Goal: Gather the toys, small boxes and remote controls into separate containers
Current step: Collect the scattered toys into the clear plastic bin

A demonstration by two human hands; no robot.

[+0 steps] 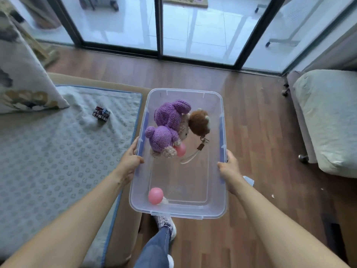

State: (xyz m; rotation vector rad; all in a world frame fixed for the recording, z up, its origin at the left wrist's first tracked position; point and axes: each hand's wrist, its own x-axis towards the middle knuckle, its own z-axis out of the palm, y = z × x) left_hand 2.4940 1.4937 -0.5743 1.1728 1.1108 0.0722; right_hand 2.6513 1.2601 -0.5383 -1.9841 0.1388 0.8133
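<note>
Bin [185, 91] holds plush toys [170, 113], pink balls [155, 195]; left hand [131, 161], right hand [229, 167] grip rims. Cube [101, 113] on mat [58, 151] outstanding; boxes, remotes unseen.

I have one wide-angle head view. It faces forward and down, close above the left hand [131, 161] and right hand [229, 167] gripping the bin [185, 214]; floor [251, 113] and doors [193, 35] lie beyond the fingers [134, 146].
</note>
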